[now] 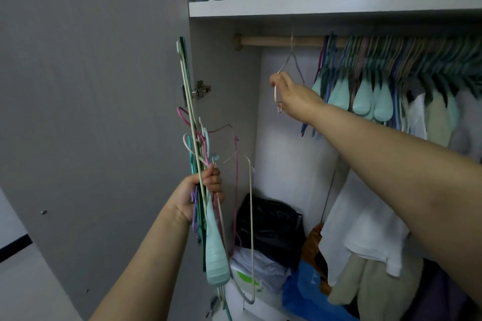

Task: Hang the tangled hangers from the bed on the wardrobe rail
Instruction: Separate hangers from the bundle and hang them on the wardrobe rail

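Plastic and wire in pink, cream, teal and mint, the tangled hangers (208, 190) stand as one upright bundle in the left hand (200, 190), whose fingers are curled tight round the middle of the clump. The bundle's long axis runs nearly vertical, tips up beside the cabinet hinge (200, 90) and mint shoulder ends pointing down toward the bags on the wardrobe floor; a few loose loops splay out to the right of the fist.

Up and to the right, a single thin wire hanger (289, 70) already has its hook over the wooden wardrobe rail (276, 41), and the right hand (289, 94) pinches its lower left edge between thumb and fingers. It hangs on the bare stretch of rail, apart from the dense row of hung hangers (391, 73) further right.

By my reading one hanger is being seated and most of the bundle is left to do. The rail lies above and to the right of the clump, so the right hand is the nearer one for lifting each next hanger; the left serves best as a holder. The snag risk is in the interlocked hooks near the fist, which may drag neighbours out together
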Demonstrator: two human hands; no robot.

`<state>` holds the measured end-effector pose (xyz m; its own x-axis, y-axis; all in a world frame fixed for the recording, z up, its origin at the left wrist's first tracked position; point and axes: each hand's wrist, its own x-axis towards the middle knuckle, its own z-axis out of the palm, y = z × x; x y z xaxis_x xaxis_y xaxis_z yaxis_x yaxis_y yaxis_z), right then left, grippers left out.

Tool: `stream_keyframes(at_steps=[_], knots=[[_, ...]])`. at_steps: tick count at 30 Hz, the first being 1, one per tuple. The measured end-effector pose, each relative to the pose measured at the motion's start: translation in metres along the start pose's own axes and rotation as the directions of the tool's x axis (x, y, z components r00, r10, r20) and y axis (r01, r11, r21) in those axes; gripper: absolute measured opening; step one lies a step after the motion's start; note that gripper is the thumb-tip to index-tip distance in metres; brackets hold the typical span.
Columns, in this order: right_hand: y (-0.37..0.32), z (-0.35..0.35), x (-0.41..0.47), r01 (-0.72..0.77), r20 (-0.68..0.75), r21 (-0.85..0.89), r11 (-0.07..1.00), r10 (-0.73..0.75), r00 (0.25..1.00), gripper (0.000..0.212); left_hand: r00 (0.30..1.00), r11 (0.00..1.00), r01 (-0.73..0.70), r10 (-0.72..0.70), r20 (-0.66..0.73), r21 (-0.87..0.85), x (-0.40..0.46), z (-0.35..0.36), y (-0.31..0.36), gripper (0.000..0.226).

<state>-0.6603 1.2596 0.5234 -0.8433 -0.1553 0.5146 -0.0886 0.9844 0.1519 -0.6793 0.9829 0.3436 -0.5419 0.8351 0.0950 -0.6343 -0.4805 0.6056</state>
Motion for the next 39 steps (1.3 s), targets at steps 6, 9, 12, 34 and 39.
stream_keyframes(at_steps=[6,9,12,34,39], knots=[[0.028,0.007,0.008,-0.078,0.095,0.060,0.995,0.072,0.993,0.057,0.998,1.000,0.011,-0.010,0.067,-0.021,0.005,0.004,0.017,0.017],[0.029,0.012,0.001,-0.109,0.067,-0.005,0.994,0.109,0.992,0.055,1.000,1.000,-0.015,0.015,0.028,0.002,0.001,0.005,0.015,0.017],[0.018,0.017,-0.011,-0.254,-0.039,-0.055,0.966,0.252,0.967,0.055,0.998,1.000,-0.019,0.020,0.056,-0.015,0.000,0.004,0.008,0.018],[-0.100,0.080,-0.205,-0.686,0.861,0.353,0.636,0.067,0.505,0.136,0.931,0.966,-0.231,0.255,-0.263,0.117,0.004,0.015,-0.078,0.039],[-0.090,0.072,-0.222,-0.554,0.628,0.402,0.729,0.221,0.746,0.133,0.886,0.974,-0.177,0.220,-0.409,0.141,0.006,0.015,-0.094,0.020]])
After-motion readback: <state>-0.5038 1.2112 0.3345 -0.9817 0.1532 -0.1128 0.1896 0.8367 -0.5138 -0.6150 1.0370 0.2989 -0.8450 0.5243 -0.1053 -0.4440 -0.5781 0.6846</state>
